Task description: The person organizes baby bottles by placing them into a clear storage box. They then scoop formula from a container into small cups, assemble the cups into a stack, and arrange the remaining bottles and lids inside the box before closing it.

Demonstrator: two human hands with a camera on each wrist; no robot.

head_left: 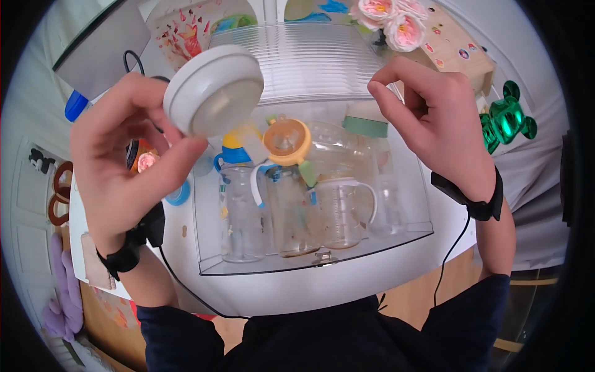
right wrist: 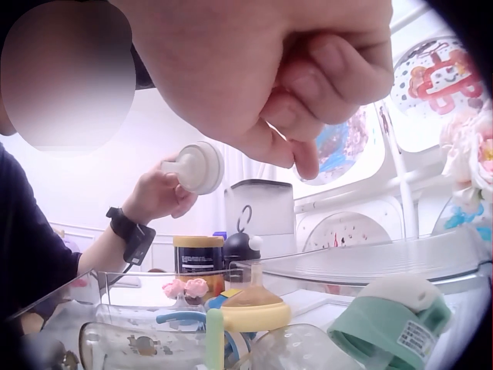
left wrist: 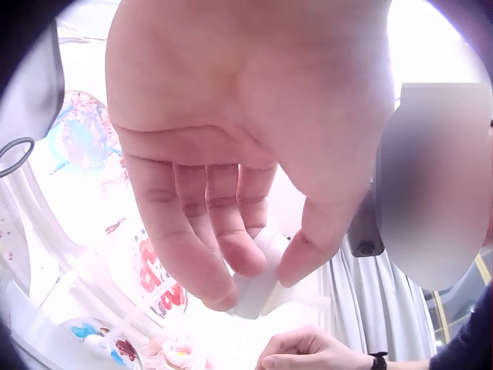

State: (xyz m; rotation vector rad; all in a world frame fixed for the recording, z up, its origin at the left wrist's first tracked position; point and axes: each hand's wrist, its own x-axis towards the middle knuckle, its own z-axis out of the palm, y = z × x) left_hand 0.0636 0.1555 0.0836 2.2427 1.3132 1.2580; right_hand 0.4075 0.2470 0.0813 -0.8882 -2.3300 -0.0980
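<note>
My left hand [head_left: 111,180] pinches a white round bottle lid [head_left: 214,87] between thumb and fingers, raised above the left side of a clear plastic box [head_left: 207,263]. The right wrist view shows a short spout on the lid [right wrist: 202,168]. My right hand [head_left: 437,121] hovers over the box's right side with its fingers curled and nothing visible in them. Below the hands, inside the box, lie a clear bottle [head_left: 243,217] with a blue and yellow top, a yellow-collared bottle top [head_left: 286,141], a handled clear bottle [head_left: 341,214] and a green and white lid [right wrist: 389,324].
The box's ribbed clear cover [head_left: 310,62] stands open at the back. Pink flowers [head_left: 403,25] and a shiny green bear figure [head_left: 508,118] are at the right. A blue lid [head_left: 178,193] lies left of the box. Thin cables run from both wrists.
</note>
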